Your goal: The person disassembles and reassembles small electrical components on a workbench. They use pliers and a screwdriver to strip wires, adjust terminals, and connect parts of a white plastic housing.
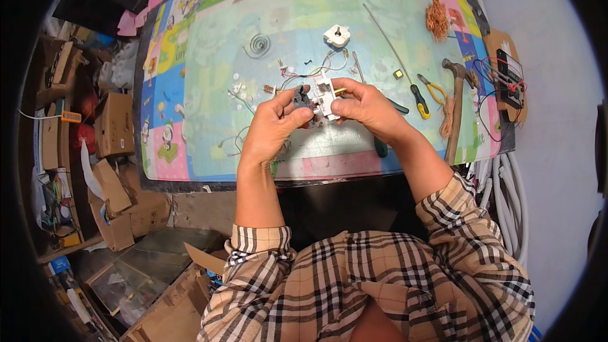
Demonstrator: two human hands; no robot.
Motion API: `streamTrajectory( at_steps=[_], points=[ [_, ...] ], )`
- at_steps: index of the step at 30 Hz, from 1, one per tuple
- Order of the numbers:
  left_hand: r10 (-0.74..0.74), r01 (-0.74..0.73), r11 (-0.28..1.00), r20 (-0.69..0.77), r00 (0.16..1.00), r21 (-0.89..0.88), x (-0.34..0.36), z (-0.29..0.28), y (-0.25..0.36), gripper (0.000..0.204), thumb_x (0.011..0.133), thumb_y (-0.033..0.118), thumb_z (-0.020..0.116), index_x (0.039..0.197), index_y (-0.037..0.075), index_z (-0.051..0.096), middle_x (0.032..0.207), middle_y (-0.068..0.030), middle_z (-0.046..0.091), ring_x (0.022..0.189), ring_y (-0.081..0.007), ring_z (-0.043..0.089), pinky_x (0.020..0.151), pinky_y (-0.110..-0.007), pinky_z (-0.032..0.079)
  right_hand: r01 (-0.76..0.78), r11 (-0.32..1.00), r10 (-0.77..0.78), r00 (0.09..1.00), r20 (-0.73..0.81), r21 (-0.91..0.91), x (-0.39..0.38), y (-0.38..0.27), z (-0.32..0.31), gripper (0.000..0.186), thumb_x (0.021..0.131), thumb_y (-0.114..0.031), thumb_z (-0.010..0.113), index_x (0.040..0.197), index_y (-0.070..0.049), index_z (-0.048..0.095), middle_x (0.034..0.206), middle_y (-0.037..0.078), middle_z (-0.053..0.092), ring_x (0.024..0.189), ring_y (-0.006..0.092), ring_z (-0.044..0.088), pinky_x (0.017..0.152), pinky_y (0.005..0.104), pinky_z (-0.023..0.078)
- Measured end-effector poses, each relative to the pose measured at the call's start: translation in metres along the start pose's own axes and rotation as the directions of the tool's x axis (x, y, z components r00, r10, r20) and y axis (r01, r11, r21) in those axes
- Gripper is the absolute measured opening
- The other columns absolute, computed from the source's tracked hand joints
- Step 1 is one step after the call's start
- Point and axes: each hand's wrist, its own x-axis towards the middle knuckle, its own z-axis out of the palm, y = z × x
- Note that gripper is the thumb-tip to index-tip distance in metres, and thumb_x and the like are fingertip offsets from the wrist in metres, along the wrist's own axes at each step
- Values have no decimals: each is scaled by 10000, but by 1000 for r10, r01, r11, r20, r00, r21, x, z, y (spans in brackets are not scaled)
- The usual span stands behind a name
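Observation:
Over the near middle of the table I hold two small plastic parts close together. A dark grey part (302, 97) is gripped between the thumb and fingers of my left hand (277, 118). My right hand (366, 109) pinches a white plastic housing (326, 96) with openings in it. The two parts meet or nearly meet; the fingers hide the exact contact. Just beyond them lie thin wires (297, 76) and a white switch-like block (337, 36) with a dark centre. Several small white pieces (239, 87) are scattered left of my left hand.
A coiled spring (258, 45) lies far left. On the right are a long screwdriver (418, 101), pliers (432, 87), a hammer (455, 98), a copper wire bundle (436, 19) and a multimeter (510, 78) with leads. Cardboard boxes (115, 125) stand left of the table.

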Motion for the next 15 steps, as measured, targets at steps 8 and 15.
streamTrajectory(
  at_steps=[8,15],
  points=[
    [-32,32,999,-6,999,20,-1,0,3,521,846,135,721,1281,-62,513,935,-70,667,794,-106,600,712,-246,489,42,998,-42,999,-2,-56,-1,0,1,569,833,-249,733,1291,0,506,977,89,660,865,122,603,798,277,471],
    [-48,49,996,-10,999,75,-1,1,4,551,836,119,724,1295,-80,494,912,-72,658,772,-107,585,704,-247,487,45,991,-42,999,28,-125,-2,1,0,604,824,-236,737,1310,11,477,889,87,676,840,119,604,795,269,461]
  ],
)
